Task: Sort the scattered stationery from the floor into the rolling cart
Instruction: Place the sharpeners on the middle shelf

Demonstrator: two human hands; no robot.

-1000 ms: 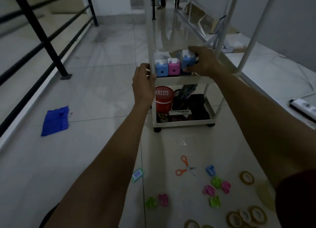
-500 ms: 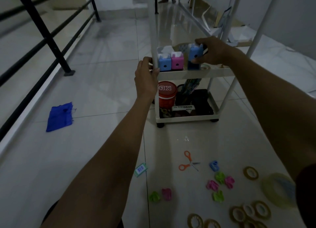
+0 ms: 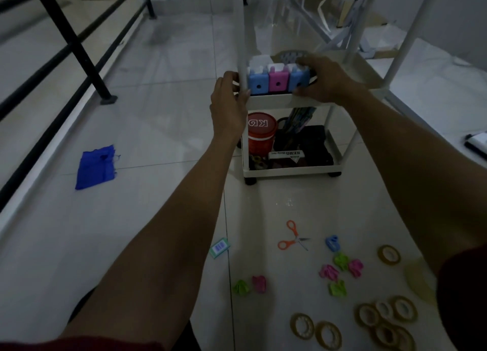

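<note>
The white rolling cart [image 3: 284, 101] stands ahead on the tiled floor. On its middle shelf sit a blue box [image 3: 257, 83], a pink box [image 3: 278, 80] and a second blue box [image 3: 296, 80] in a row. My right hand [image 3: 324, 80] grips that second blue box at the row's right end. My left hand [image 3: 229, 104] holds the cart's front left post [image 3: 241, 34]. On the floor near me lie orange scissors [image 3: 291, 237], coloured clips [image 3: 340, 267] and several tape rings [image 3: 379, 321].
The bottom shelf holds a red tub [image 3: 261, 136], a pen cup [image 3: 292, 132] and dark items. A blue cloth [image 3: 96, 166] lies at the left by a black railing [image 3: 76, 45]. A small barcode card [image 3: 220, 247] lies on the floor. A white metal frame [image 3: 403, 42] stands at the right.
My right hand has lowered the second blue box onto the middle shelf, right beside the pink one. My left hand has stayed on the post.
</note>
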